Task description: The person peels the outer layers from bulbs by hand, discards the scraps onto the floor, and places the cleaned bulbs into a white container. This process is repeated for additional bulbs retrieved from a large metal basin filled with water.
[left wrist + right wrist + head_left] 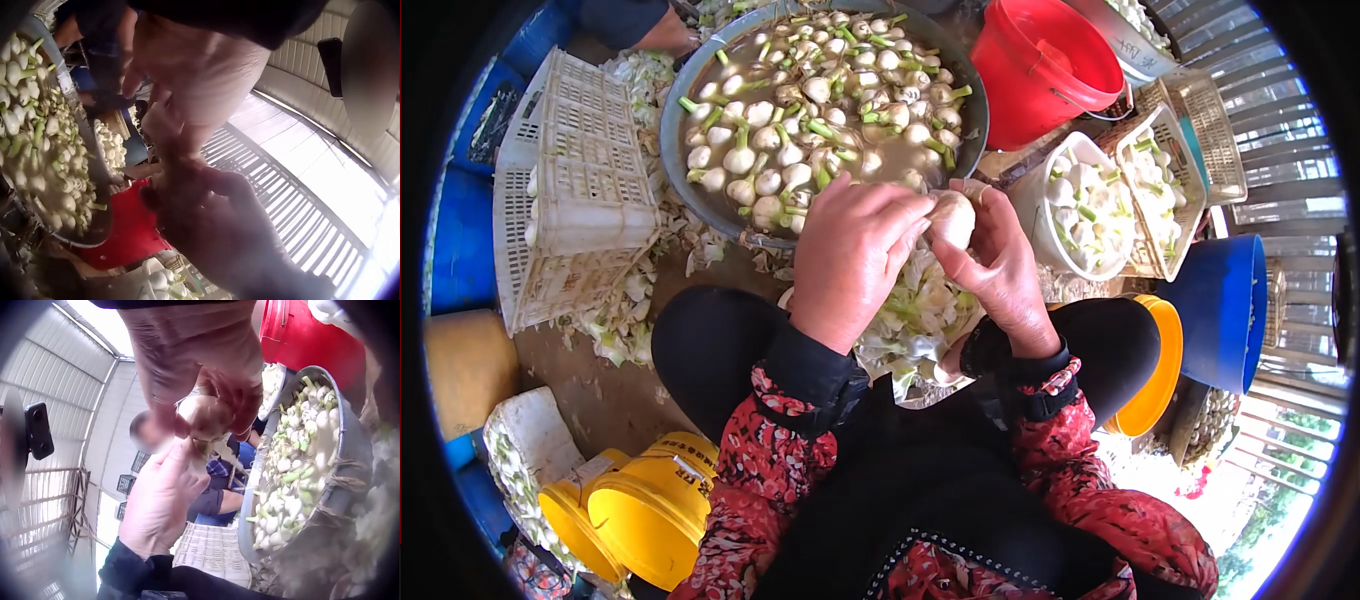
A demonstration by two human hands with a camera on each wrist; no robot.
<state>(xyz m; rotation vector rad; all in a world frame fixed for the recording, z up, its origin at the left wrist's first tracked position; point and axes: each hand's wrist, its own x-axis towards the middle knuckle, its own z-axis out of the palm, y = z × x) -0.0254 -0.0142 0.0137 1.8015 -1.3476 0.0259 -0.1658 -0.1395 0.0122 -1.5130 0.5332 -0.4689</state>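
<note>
My right hand (1003,262) holds a pale garlic bulb (952,220) between thumb and fingers, just over the near rim of a big round tub (672,140). From the other side my left hand (850,255) reaches to the same bulb. In the right wrist view, the left fingertips (181,450) pinch at the bulb's lower end, where a greenish stem and loose skin show. Murky water fills the tub, with many garlic bulbs (815,90) on green stems floating in it. In the left wrist view the bulb is mostly hidden behind the blurred hands.
Right of the tub stand a red bucket (1040,85), a white bucket (1022,205) of garlic bulbs and a crate (1190,215). White crates (595,170) are stacked at the left. Peeled skins (915,315) heap between my legs. Yellow buckets (655,510) sit at lower left.
</note>
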